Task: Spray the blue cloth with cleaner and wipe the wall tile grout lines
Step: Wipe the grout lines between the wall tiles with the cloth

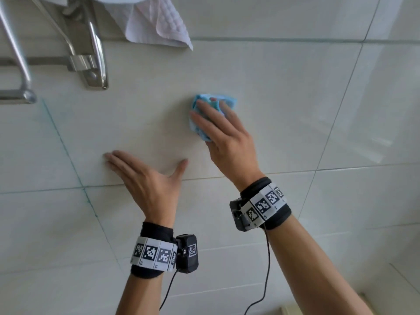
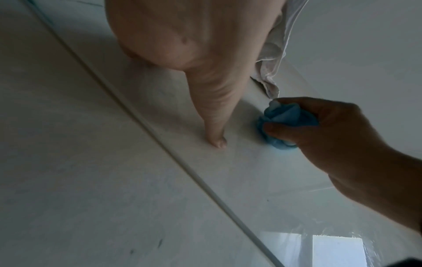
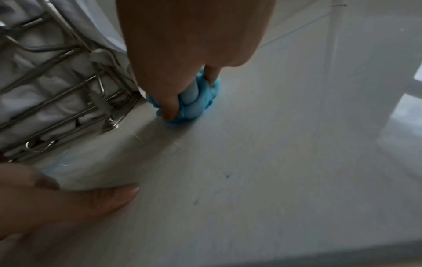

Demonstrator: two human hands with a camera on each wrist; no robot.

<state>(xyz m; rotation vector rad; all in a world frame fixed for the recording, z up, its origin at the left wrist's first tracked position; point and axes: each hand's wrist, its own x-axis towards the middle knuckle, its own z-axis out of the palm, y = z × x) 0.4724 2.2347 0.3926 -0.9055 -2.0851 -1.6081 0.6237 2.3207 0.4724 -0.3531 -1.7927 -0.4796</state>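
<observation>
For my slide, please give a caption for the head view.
Right hand presses bunched blue cloth on tiled wall; left hand flat beside it.

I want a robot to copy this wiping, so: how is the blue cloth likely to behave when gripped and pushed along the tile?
The blue cloth looks soft and floppy: it is bunched into folds inside the right hand, so it probably deforms rather than holding a shape. It seems light, since a few curled fingers hold it against the wall tile. On that glossy tile it likely slides easily.
</observation>
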